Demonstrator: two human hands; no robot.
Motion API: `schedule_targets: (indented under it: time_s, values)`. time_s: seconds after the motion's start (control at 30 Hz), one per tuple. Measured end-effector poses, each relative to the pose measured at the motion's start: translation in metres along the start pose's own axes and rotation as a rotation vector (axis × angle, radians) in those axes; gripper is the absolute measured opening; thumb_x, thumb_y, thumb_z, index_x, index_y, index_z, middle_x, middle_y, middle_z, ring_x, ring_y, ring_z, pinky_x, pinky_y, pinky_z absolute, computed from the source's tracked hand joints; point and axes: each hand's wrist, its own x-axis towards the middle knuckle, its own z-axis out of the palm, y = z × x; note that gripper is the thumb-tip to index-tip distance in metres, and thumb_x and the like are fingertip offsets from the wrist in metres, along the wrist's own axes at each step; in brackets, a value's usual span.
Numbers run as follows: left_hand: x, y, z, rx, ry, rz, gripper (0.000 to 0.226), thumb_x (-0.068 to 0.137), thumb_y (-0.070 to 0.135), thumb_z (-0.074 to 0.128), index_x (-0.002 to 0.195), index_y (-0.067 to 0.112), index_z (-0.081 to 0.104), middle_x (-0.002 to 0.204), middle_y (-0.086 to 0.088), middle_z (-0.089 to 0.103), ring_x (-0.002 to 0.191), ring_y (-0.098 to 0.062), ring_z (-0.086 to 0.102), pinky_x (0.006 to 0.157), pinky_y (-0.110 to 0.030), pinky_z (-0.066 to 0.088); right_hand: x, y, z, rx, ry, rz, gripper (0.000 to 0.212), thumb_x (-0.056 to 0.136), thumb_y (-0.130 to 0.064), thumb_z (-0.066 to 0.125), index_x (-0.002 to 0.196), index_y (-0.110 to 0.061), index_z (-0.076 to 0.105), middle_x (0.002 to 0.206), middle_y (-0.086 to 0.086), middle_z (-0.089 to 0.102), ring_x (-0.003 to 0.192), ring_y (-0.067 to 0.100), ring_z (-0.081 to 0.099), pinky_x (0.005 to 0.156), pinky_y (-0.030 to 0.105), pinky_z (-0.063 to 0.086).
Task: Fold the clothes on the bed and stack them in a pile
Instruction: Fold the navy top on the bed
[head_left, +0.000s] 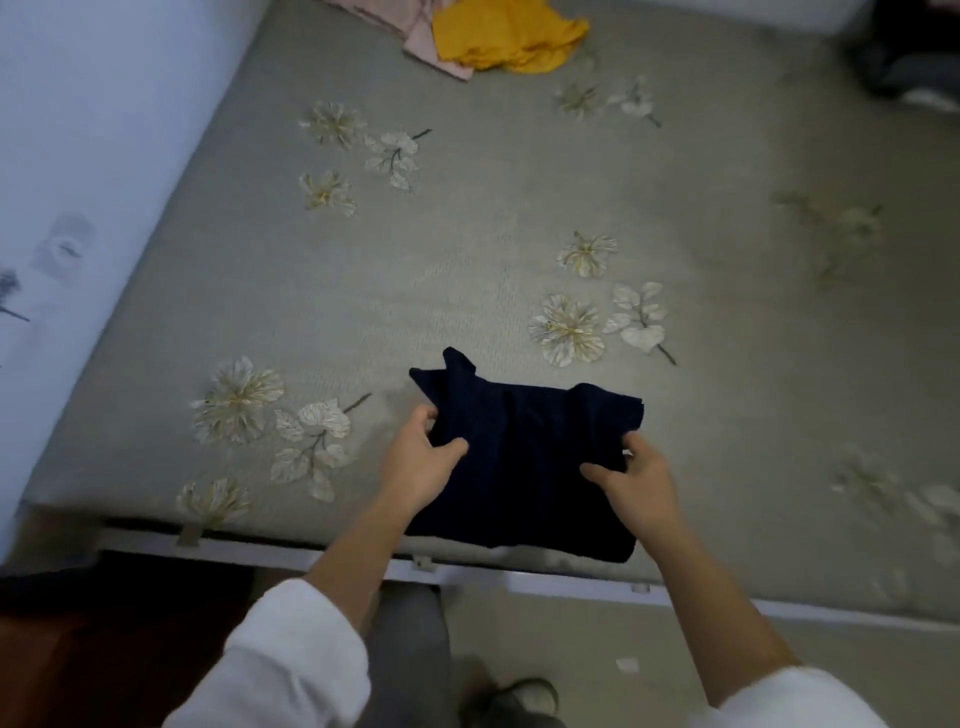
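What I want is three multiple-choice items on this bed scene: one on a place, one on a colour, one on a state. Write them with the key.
1. Where does the dark navy folded cloth garment lie?
A) at the near edge of the grey flowered bedspread
B) on the floor
C) against the far wall

2. What colour is the crumpled cloth garment beside the pink cloth?
A) green
B) yellow
C) black

3. What are the left hand and right hand doing?
A) hanging idle
B) gripping the navy garment's sides
C) pointing

Key: 1 A, it lies by the bed's near rim; 2 B, it is bright yellow; 3 B, each hand pinches a side edge.
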Motion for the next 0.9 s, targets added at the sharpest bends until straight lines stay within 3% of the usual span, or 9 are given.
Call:
schedule_targets:
  time_s: [0.13,0.27,0.37,0.47,0.67,0.83,0.9]
  values:
    - [-0.06,0.042,0.075,0.075,-0.096,0.149,0.03,0.083,0.02,0.065,0.108,0.025,0.052,0.089,0.013,0.061,0.071,-0.001,0.059,0.045,-0.007,0.039,-0.057,0.042,-0.084,0.05,0.117,-0.04,0.028,0.082,-0.013,0.072,0.105,-0.017,0.056,0.092,-0.005,0.064,0.083,0.011,0.062,0.066,0.025,0.05]
    - [-0.12,0.077,0.15,0.162,-0.176,0.265,0.023,0.08,0.024,0.066,0.099,0.03,0.055,0.081,0.006,0.068,0.062,-0.006,0.064,0.048,-0.016,0.042,-0.117,0.094,-0.162,0.101,0.222,-0.026,0.025,0.082,-0.015,0.07,0.103,-0.017,0.057,0.096,-0.003,0.065,0.087,0.016,0.064,0.078,0.037,0.054]
    - [-0.159,0.101,0.207,0.226,-0.273,0.329,0.023,0.08,0.024,0.066,0.1,0.029,0.055,0.079,0.003,0.068,0.063,-0.012,0.066,0.053,-0.026,0.048,-0.157,0.133,-0.215,0.149,0.317,0.001,0.022,0.082,-0.016,0.071,0.1,-0.018,0.058,0.094,-0.003,0.065,0.084,0.015,0.064,0.075,0.036,0.054]
    - [-0.189,0.13,0.267,0.298,-0.383,0.392,0.022,0.08,0.023,0.066,0.1,0.026,0.057,0.078,0.001,0.068,0.062,-0.014,0.066,0.052,-0.025,0.046,-0.182,0.164,-0.267,0.171,0.424,0.038,0.02,0.08,-0.016,0.073,0.09,-0.023,0.057,0.088,-0.008,0.065,0.08,0.012,0.064,0.068,0.031,0.053]
    - [-0.221,0.195,0.393,0.415,-0.526,0.515,0.021,0.078,0.024,0.066,0.098,0.026,0.058,0.079,0.001,0.067,0.065,-0.015,0.066,0.053,-0.025,0.045,-0.196,0.216,-0.376,0.322,0.566,0.072,0.02,0.08,-0.014,0.073,0.095,-0.017,0.061,0.095,0.0,0.068,0.087,0.018,0.066,0.081,0.042,0.055]
    - [-0.228,0.249,0.51,0.412,-0.608,0.582,0.017,0.077,0.022,0.067,0.09,0.029,0.057,0.076,0.002,0.067,0.063,-0.015,0.067,0.055,-0.033,0.052,-0.18,0.257,-0.481,0.373,0.66,0.067,0.019,0.08,-0.015,0.073,0.093,-0.021,0.06,0.095,-0.003,0.068,0.086,0.015,0.066,0.072,0.03,0.054]
    - [-0.229,0.272,0.557,0.414,-0.634,0.593,0.018,0.078,0.022,0.067,0.09,0.029,0.057,0.074,0.002,0.067,0.057,-0.011,0.065,0.047,-0.025,0.047,-0.168,0.272,-0.527,0.384,0.697,0.074,0.02,0.079,-0.016,0.074,0.089,-0.025,0.059,0.093,-0.004,0.067,0.083,0.012,0.065,0.066,0.024,0.05]
